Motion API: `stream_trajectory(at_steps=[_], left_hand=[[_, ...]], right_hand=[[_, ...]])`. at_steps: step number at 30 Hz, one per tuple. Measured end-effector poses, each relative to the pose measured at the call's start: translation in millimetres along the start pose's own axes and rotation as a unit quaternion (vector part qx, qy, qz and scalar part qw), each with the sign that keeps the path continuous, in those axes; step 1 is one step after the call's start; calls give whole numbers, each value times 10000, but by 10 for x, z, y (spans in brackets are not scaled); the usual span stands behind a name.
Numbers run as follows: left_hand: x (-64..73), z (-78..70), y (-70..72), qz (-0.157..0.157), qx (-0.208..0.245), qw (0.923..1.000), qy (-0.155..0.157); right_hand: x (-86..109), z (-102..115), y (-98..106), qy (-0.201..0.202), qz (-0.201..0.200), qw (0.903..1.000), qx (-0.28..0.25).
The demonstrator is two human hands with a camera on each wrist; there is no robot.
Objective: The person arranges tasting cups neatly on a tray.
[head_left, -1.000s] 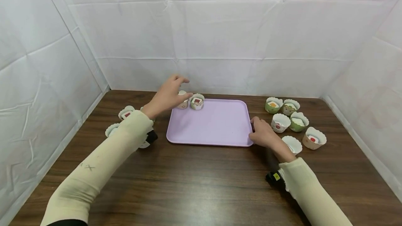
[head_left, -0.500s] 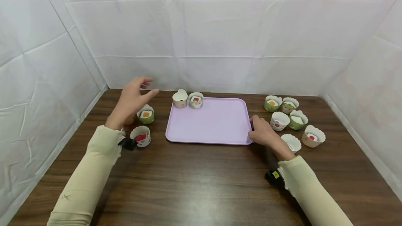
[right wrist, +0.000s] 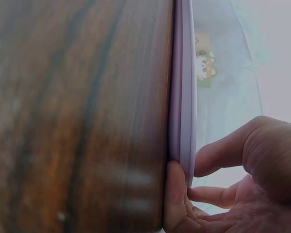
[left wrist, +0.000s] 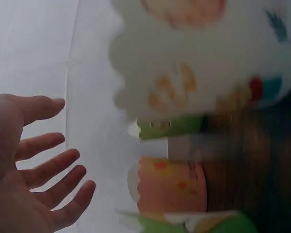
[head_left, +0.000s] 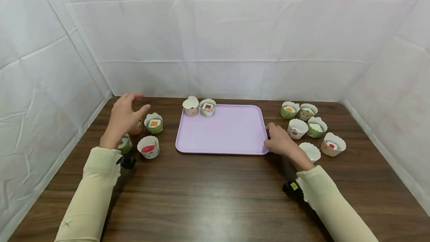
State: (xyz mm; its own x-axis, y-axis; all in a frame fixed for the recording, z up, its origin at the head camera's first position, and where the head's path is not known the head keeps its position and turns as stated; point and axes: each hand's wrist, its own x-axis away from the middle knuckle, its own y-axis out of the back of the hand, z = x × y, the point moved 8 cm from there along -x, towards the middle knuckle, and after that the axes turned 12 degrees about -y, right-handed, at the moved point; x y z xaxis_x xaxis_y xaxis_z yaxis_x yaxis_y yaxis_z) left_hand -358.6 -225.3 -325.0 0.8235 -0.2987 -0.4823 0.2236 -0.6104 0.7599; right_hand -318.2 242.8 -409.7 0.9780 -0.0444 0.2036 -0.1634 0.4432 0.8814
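Observation:
My left hand hovers over the cupcake cups at the left, thumb and fingers spread with nothing between them. In the left wrist view a white cup looms near, with an orange cup farther off. Beside that hand stand a green cup with an orange-and-white piece and a white cup with a red piece; others are partly hidden by it. My right hand pinches the right rim of the lilac tray, thumb above and fingers at its edge.
Two cups, a beige one and a green one, stand at the tray's back left corner. Right of the tray is a group of several cups, among them a white cup and a peach cup. White cloth walls enclose the table.
My left hand has moved left and down from the tray's back left corner to above the left cups, with open fingers. The right hand stays at the tray's rim.

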Motion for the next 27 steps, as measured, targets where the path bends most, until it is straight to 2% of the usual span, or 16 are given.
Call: stream_trajectory(at_steps=[6,9,15,21,24,27], left_hand=[[34,173,13,691,-62,9971,307],[74,271,35,949,64,9942,501],[165,409,27,1587,288,9845,685],[233,447,-39,2179,448,9727,661],[251,437,-78,2346,637,9680,628],[245,407,-99,2338,836,9669,583]], right_hand=[[-10,-9,-13,-40,60,10000,-10],[-18,1,-5,-4,6,10000,-17],[-18,6,1,-16,32,10000,16],[-21,2,6,-24,46,10000,34],[-25,2,1,-40,85,10000,20],[-27,-4,0,-70,97,9999,14]])
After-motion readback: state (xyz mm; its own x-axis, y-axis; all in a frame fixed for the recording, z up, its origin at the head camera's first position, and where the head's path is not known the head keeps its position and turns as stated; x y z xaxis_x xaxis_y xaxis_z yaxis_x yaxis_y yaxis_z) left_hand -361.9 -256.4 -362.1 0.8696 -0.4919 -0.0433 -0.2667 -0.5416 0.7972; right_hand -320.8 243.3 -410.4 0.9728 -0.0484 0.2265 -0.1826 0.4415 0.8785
